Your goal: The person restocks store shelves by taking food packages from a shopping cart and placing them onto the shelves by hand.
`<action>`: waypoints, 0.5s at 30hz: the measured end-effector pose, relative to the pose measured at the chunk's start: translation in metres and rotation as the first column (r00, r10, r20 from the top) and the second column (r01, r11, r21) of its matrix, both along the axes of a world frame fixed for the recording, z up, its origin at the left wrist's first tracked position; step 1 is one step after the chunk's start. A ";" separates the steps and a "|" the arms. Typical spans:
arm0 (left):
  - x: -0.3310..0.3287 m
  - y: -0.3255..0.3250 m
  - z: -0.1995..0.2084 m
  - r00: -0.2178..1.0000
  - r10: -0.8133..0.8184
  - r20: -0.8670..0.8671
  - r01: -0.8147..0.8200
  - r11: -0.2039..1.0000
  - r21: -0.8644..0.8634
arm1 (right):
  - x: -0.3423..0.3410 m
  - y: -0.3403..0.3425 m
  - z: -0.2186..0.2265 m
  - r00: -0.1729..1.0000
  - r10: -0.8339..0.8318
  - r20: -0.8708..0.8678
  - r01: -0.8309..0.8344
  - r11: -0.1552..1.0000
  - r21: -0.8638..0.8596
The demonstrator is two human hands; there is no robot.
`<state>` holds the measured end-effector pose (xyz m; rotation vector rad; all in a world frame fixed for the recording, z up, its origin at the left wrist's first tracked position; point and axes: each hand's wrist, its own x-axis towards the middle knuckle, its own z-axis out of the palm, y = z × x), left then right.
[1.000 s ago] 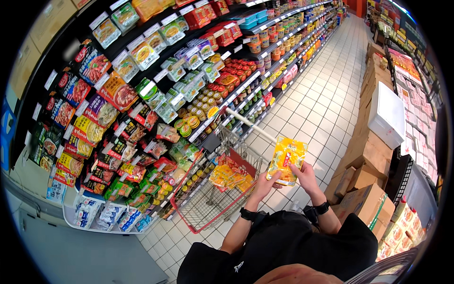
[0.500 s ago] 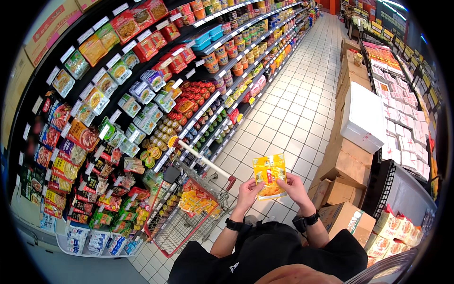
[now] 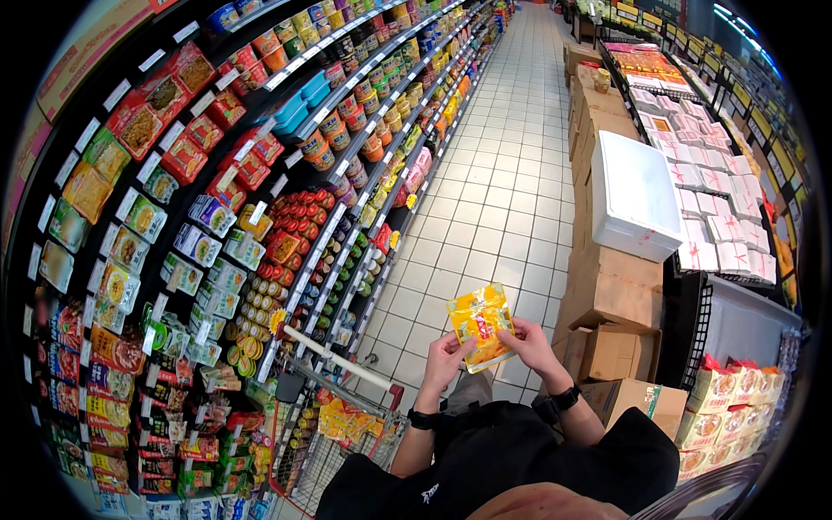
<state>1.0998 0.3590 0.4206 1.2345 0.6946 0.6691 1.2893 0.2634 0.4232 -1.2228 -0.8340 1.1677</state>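
In front of me I hold up a yellow food pouch (image 3: 482, 326) with a red label and a food picture near its bottom. Its left lower edge is pinched by my left hand (image 3: 446, 359), thumb on the front. My right hand (image 3: 530, 344) grips the opposite edge the same way, thumb over the front face. The fingers behind the pouch are hidden. To my left stands a wire shopping cart (image 3: 299, 477) with a pale handle and red end caps. Several yellow packets (image 3: 347, 421) lie in it.
Shelves (image 3: 286, 303) of packaged food, cups and tins line the left. A tiled aisle (image 3: 468, 199) runs ahead. On the right are cardboard boxes (image 3: 617, 282), a white foam box (image 3: 637, 195), and racks of white parcels (image 3: 724, 230).
The view has turned, so the shelves, cart and boxes sit farther left in it. The pouch has tilted slightly counterclockwise, still held in both hands.
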 end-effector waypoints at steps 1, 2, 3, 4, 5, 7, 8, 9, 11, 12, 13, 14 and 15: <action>0.004 0.015 -0.002 1.000 -0.008 0.009 0.008 1.000 0.001 | 0.005 0.012 0.003 1.000 -0.008 0.009 0.008 1.000 0.001; 0.006 0.031 -0.004 0.998 0.009 -0.058 -0.010 1.000 -0.012 | 0.008 0.024 0.006 0.999 0.002 0.048 -0.001 1.000 -0.029; 0.008 0.047 -0.006 0.992 0.026 -0.125 -0.029 0.999 -0.023 | 0.011 0.037 0.010 0.996 0.013 0.086 -0.008 0.998 -0.060; 0.013 0.061 -0.007 0.993 0.017 -0.119 -0.020 1.000 -0.023 | 0.014 0.052 0.014 0.996 0.005 0.092 0.001 0.998 -0.059; 0.018 0.076 -0.003 0.996 0.060 -0.071 -0.061 0.998 -0.010 | 0.017 0.069 0.019 0.995 0.013 0.103 -0.008 0.999 -0.042; 0.025 0.105 0.006 0.995 0.099 -0.016 -0.099 0.995 0.000 | 0.022 0.101 0.029 0.993 0.018 0.119 -0.015 1.000 -0.026; 0.027 0.119 0.011 0.990 0.130 0.060 -0.131 0.991 0.011 | 0.023 0.117 0.034 0.987 0.040 0.153 -0.035 0.999 -0.031; 0.026 0.131 0.015 0.977 0.164 0.135 -0.167 0.986 0.018 | 0.024 0.131 0.038 0.980 0.066 0.187 -0.060 0.997 -0.039; 0.021 0.159 0.017 0.968 0.213 0.135 -0.217 0.976 0.019 | 0.024 0.168 0.040 0.971 0.108 0.213 -0.099 0.994 -0.055; 0.018 0.173 0.018 0.964 0.225 0.140 -0.232 0.972 0.038 | 0.024 0.186 0.039 0.965 0.132 0.226 -0.118 0.990 -0.073; 0.014 0.180 0.015 0.958 0.248 0.141 -0.257 0.965 0.048 | 0.023 0.200 0.037 0.957 0.167 0.236 -0.147 0.984 -0.101; 0.012 0.188 0.012 0.945 0.293 0.147 -0.300 0.953 0.030 | 0.021 0.213 0.036 0.946 0.213 0.243 -0.189 0.975 -0.119; 0.008 0.198 0.012 0.936 0.311 0.165 -0.319 0.948 0.025 | 0.015 0.229 0.036 0.963 0.200 0.181 -0.189 0.979 -0.079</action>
